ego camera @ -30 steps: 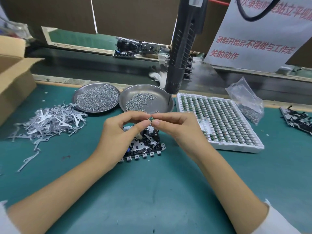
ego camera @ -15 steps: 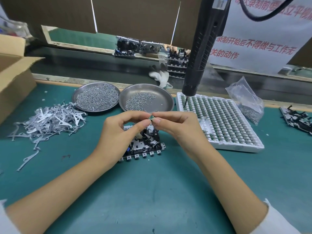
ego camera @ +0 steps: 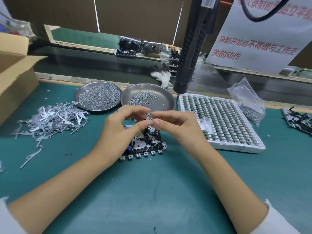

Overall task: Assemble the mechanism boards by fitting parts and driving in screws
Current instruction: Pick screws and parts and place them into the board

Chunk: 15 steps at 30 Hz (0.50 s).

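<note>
Both hands meet above the black-and-silver mechanism board (ego camera: pixel 145 142), which lies on the green worktop (ego camera: pixel 152 191) in front of two round steel dishes of screws (ego camera: pixel 98 97). Left hand (ego camera: pixel 118 132) and right hand (ego camera: pixel 179 129) each hold a pinch grip, fingertips curled on a tiny metal part (ego camera: pixel 149 116) (too small to identify). Black electric screwdriver (ego camera: pixel 190 53) hangs above white foam tray (ego camera: pixel 219 122).

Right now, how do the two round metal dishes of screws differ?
The left dish is covered nearly edge to edge with screws; the right dish holds a thin patch toward its far left, with most of its floor bare. The right dish sits closer to the hanging screwdriver and the white parts tray; the left dish is beside the pile of metal levers. Both are shallow steel dishes, side by side.
</note>
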### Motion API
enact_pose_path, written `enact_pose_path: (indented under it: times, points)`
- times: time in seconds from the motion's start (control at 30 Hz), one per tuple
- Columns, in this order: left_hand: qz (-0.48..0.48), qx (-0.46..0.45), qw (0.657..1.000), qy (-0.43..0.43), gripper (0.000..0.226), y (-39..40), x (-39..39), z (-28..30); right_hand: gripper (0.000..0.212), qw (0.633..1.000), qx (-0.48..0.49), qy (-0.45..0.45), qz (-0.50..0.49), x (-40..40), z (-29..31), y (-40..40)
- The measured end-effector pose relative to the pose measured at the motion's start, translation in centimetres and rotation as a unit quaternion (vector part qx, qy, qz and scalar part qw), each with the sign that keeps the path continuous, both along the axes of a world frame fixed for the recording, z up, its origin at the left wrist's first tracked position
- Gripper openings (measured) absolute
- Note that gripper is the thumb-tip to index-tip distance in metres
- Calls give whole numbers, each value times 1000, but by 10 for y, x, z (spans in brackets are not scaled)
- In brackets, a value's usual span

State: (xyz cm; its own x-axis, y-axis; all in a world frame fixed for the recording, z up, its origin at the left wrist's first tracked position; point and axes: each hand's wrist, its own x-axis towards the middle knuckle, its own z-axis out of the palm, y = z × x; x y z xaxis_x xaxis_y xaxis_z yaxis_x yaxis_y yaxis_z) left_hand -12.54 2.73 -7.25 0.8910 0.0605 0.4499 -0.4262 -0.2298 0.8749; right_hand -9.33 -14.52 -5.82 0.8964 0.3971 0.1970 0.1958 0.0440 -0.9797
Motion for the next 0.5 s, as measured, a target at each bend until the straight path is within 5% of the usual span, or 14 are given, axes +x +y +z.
enact_pose_path:
  times: [0.5]
  points:
    - [-44, 154, 987, 18, 32, 23, -7, 7, 18, 977, -132, -165, 7, -5, -8, 0]
